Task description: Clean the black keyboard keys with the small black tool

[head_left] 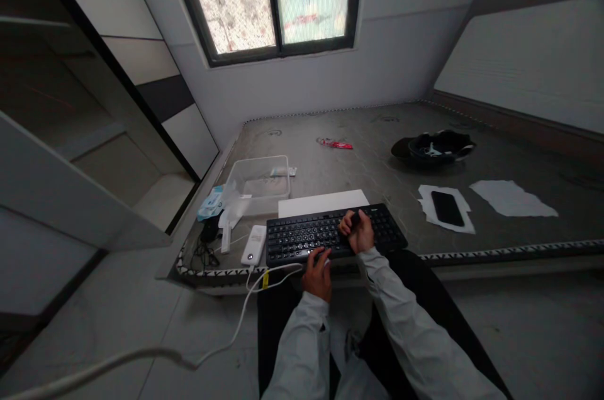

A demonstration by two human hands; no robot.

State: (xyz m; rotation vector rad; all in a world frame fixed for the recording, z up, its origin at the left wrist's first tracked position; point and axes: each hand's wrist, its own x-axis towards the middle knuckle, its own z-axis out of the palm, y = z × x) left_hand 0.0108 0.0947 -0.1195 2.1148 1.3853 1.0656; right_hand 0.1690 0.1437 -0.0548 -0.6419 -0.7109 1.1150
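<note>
Above a black keyboard (pixel 302 238) on a mattress (pixel 358 173), the right hand's (pixel 361 234) fingers pinch a small dark object (pixel 355 218), while the left hand (pixel 318 277) curls at the keyboard's near edge — grip unclear — and a tugged white cable (pixel 127 357) could drag off the power bank (pixel 255 244) left of the keyboard.

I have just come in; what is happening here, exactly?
A person has both hands at a black keyboard. The right hand seems to hold a small dark thing over it; the left hand is at the near edge, its grip unclear. A white device lies left of the keyboard, a phone on paper to the right.
</note>
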